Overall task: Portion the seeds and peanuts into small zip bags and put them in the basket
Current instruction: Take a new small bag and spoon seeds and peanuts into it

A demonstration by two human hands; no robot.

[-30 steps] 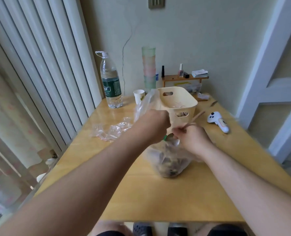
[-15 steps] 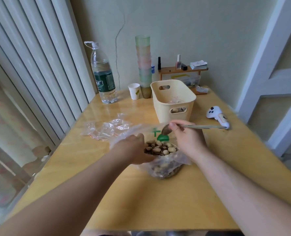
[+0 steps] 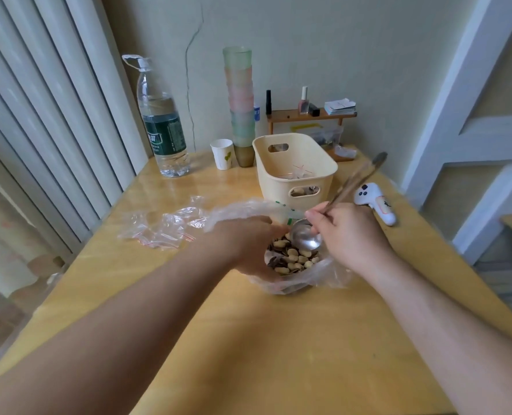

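Pale green walls meet in a corner behind a yellow wooden table (image 3: 278,339), with white vertical blinds (image 3: 54,115) along its left side. On the table, a clear plastic bag (image 3: 332,274) sits open, filled with a mix of seeds and peanuts (image 3: 293,259). The left hand (image 3: 245,247) curls its grip round the bag's near-left rim, holding the mouth open; loose plastic from the bag arches up over that hand. The right hand (image 3: 350,235) pinches the wooden handle of a spoon (image 3: 305,236), its grip closed on the handle close to the metal bowl, which hangs just over the mix at the bag's mouth. The handle slants up and to the right and is blurred.

Just beyond the bag stands a cream basket (image 3: 296,175) with cut-out handles; small filled bags show inside it and through the near cut-out. Left of the big bag, empty zip bags (image 3: 161,227) with red strips lie crumpled on the table. A white controller (image 3: 374,202) lies to the right of the basket. Against the far wall stand a water bottle (image 3: 163,130), a paper cup (image 3: 223,154), a tall stack of pastel cups (image 3: 241,106), and a low wooden shelf (image 3: 308,115) carrying small bottles and a box.
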